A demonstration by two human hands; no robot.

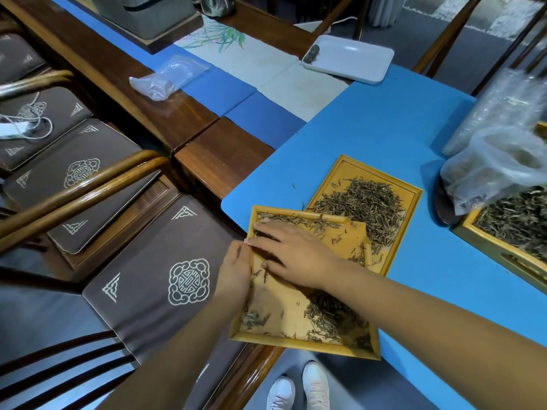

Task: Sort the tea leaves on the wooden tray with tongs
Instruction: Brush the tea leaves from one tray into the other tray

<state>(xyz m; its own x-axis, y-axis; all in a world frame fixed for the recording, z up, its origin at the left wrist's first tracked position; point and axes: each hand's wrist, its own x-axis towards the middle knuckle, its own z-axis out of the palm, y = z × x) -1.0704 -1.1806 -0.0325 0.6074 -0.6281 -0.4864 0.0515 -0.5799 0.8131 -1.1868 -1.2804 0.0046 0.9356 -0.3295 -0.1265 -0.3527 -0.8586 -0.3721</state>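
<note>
Your left hand (235, 272) grips the left rim of the near light wooden rectangular tray (299, 340), likely to steady it where it overhangs the corner of the blue-covered bench (370, 122). Its fingers curl over the rim toward the inside, so I cannot tell how tightly they clamp. Your right hand (296, 257) lies palm down across the tray's floor, fingers (263, 230) flat and slightly spread, reaching to the left rim; it looks placed to sweep leaves, not pick them. No tongs show in either hand.

The dry brown-green needle-shaped tea leaves (334, 318) lie in a clump at the tray's near right corner, a thin line along its far rim, and a small patch near left. The tray's long axis runs from you away over the bench, its far end resting on the second wooden tray (414, 192) heaped with tea. The loose leaves point every way.
</note>
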